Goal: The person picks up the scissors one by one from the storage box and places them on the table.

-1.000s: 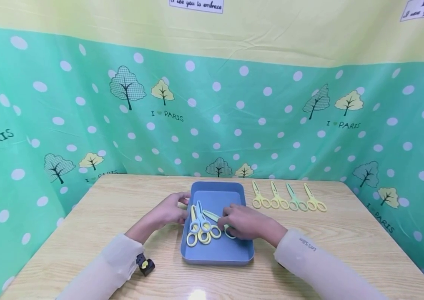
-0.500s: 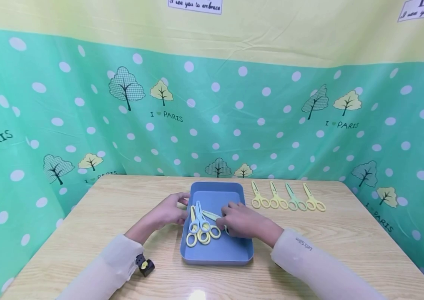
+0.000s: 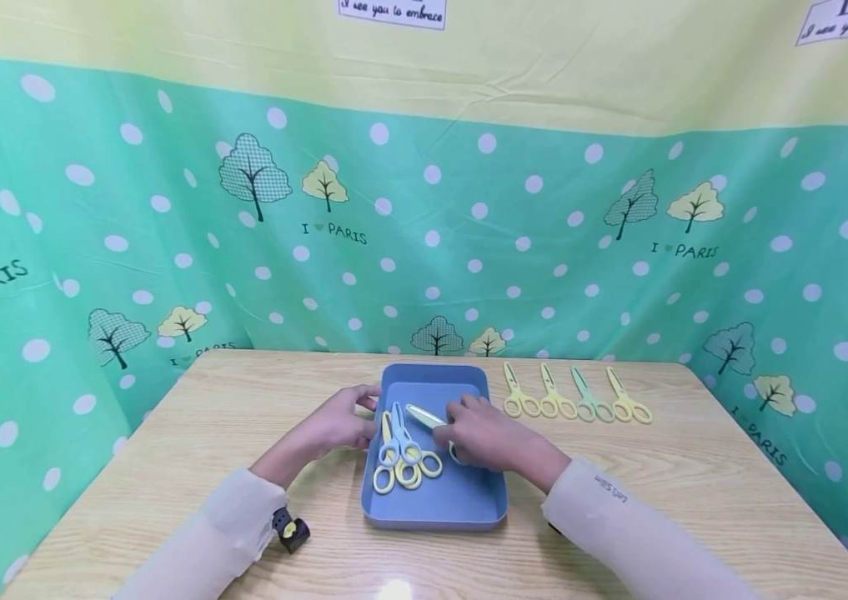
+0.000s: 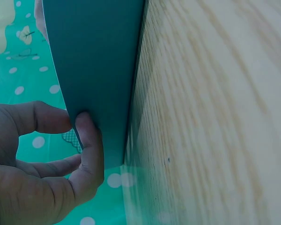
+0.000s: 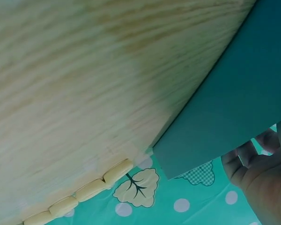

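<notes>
A blue rectangular tray point(image 3: 434, 508) stands on the table with scissors in it. My left hand point(image 3: 341, 421) pinches the tray's left wall; in the left wrist view, the thumb and a finger of that hand point(image 4: 42, 164) close on the rim. Inside the tray, my right hand point(image 3: 487, 435) holds pale green scissors point(image 3: 424, 416) by the handle end, blades pointing to the far left. The hand covers most of their handles. Left of them lie light blue scissors point(image 3: 399, 433) on top of yellow scissors point(image 3: 384, 479). The right wrist view shows the right hand point(image 5: 262, 173) beyond the tray wall, its grip hidden.
Right of the tray, several scissors lie in a row on the wooden table point(image 3: 619, 483): yellow scissors point(image 3: 519, 402) nearest the tray, green scissors point(image 3: 593, 406) farther along, yellow scissors point(image 3: 629, 407) at the end. A polka-dot curtain point(image 3: 424, 208) hangs behind the table.
The pale green scissors' blades have swung up and away from the pile, showing more of their length. My right hand has shifted slightly with them. The left hand stays on the tray wall.
</notes>
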The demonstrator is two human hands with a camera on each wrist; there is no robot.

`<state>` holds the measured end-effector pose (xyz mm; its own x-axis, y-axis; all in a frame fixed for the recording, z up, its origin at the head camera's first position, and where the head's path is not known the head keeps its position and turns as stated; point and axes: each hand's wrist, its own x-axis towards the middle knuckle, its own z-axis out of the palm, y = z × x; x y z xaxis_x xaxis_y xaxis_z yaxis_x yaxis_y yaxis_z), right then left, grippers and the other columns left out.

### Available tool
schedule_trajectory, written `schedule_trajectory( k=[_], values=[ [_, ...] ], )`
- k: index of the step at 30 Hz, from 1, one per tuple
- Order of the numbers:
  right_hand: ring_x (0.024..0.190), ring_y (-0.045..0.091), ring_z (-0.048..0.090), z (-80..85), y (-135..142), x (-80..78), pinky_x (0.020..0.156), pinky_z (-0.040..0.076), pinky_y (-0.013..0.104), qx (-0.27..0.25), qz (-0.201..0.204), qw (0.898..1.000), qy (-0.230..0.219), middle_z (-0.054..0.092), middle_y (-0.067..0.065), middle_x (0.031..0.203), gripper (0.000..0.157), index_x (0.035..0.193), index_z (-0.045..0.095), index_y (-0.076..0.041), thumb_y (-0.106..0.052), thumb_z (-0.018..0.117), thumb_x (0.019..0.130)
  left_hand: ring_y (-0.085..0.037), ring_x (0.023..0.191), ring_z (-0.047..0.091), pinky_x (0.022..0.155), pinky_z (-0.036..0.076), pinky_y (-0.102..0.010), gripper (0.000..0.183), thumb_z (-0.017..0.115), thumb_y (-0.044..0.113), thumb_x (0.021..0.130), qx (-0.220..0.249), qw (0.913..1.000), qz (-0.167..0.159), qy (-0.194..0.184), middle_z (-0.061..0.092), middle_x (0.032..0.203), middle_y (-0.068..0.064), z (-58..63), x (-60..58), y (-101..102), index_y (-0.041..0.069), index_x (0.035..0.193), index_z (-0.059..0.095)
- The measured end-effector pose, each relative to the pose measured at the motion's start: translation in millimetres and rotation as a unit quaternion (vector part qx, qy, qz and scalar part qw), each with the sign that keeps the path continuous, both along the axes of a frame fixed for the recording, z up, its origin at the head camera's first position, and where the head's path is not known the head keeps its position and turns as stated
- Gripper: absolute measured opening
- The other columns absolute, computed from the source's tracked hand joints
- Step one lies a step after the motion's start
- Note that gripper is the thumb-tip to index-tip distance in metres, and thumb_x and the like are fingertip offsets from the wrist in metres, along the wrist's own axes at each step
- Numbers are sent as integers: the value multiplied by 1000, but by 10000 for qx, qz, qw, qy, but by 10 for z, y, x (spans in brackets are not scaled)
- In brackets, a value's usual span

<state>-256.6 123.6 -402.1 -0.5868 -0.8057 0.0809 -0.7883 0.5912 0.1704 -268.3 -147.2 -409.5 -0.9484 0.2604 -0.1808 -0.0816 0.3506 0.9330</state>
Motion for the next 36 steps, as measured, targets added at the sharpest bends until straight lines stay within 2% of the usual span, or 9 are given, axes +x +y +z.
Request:
schedule_trajectory(
  k=[7, 15, 24, 28, 33, 36],
  values=[
    [78, 19, 45, 53, 43, 32, 65, 40, 27, -454, -159, 9988, 82, 62, 4, 94, 21, 106, 76, -25, -14, 73, 89, -20, 67, 60, 62, 58, -34, 83, 62, -12, 73, -58, 10000, 24, -30, 48, 132, -22, -6, -12, -2, -3, 152, 40],
    [79, 21, 48, 74, 110, 88, 65, 43, 31, -900, -700, 9925, 436, 63, 7, 94, 19, 103, 76, -23, -15, 76, 86, -22, 69, 60, 62, 58, -35, 83, 62, -13, 73, -59, 10000, 11, 29, 49, 132, -22, -6, -2, -2, -3, 152, 41],
    [77, 24, 47, 142, 260, 145, 62, 40, 33, -1362, -1601, 9754, 665, 60, 10, 91, 20, 101, 73, -19, -14, 80, 83, -22, 68, 59, 62, 58, -35, 83, 60, -14, 73, -29, 10000, -22, 51, 49, 133, -23, 3, 4, -2, -3, 153, 40],
    [73, 25, 45, 129, 341, 170, 58, 39, 34, -1519, -1830, 9677, 832, 59, 11, 86, 24, 99, 74, -18, -12, 82, 78, -21, 67, 60, 62, 58, -35, 83, 61, -13, 73, -62, 10000, -15, 64, 49, 132, -23, 6, 2, 1, -3, 152, 40],
    [67, 26, 43, 93, 434, 199, 54, 38, 34, -1674, -2114, 9564, 1117, 57, 9, 78, 21, 91, 73, -18, -5, 76, 75, -22, 68, 60, 62, 59, -35, 82, 60, -13, 73, -71, 10000, -27, 56, 49, 132, -23, 11, 5, 5, -4, 152, 40],
    [66, 27, 43, 85, 471, 227, 52, 39, 36, -1680, -2367, 9507, 1090, 53, 9, 75, 17, 87, 71, -17, -4, 72, 76, -22, 68, 61, 62, 59, -36, 82, 60, -14, 74, -70, 10000, -14, 43, 49, 133, -24, 8, 4, 3, -4, 153, 39]
  ],
)
